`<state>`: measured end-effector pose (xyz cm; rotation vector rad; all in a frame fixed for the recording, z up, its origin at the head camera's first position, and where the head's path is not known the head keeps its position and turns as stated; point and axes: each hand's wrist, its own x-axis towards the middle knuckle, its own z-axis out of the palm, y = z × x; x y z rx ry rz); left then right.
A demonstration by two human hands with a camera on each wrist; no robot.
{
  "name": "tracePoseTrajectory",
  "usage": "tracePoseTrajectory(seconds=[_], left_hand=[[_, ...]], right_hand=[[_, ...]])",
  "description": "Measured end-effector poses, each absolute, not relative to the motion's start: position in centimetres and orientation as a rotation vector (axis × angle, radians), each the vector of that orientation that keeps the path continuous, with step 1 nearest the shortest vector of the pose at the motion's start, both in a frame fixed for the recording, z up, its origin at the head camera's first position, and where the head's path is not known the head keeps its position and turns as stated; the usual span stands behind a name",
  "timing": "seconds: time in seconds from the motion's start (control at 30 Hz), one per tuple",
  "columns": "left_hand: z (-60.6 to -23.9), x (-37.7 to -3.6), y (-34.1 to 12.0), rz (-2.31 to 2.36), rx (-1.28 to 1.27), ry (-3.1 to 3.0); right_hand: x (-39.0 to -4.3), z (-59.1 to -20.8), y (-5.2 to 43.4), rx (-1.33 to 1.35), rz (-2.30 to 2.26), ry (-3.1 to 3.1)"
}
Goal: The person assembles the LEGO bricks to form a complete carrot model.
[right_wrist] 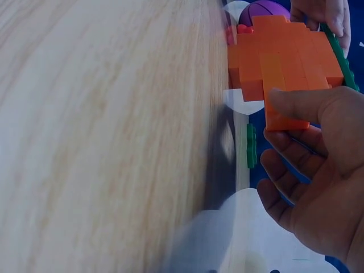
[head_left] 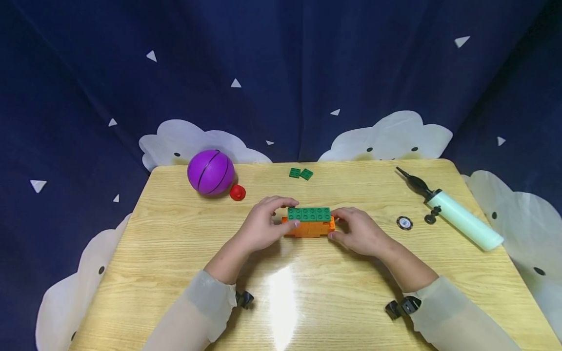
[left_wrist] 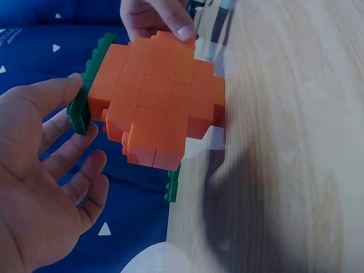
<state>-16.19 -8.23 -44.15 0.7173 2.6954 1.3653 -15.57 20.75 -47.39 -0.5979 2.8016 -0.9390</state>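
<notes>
A built-up body of orange toy bricks, stepped at its sides, stands on the table, topped by a row of green toy bricks. My left hand pinches the green row at its left end, thumb in front and index finger behind; its other fingers are loosely bent in the left wrist view. At the opposite end my right hand grips the orange bricks; the right wrist view shows its thumb flat on their near face and fingertips on the other side.
Two small green bricks lie at the table's back edge. A purple ball and a small red object are back left. To the right lie a balloon pump, a round black-and-white chip and small black pieces.
</notes>
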Motion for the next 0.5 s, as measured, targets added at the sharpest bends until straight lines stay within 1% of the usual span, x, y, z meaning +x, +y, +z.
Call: tracePoseTrajectory(seconds=[0.5], left_hand=[[-43.6, -17.6, -8.1, 1.503, 0.697, 2.645]], right_hand=[[-15.8, -47.5, 20.9, -0.635, -0.96, 2.799]])
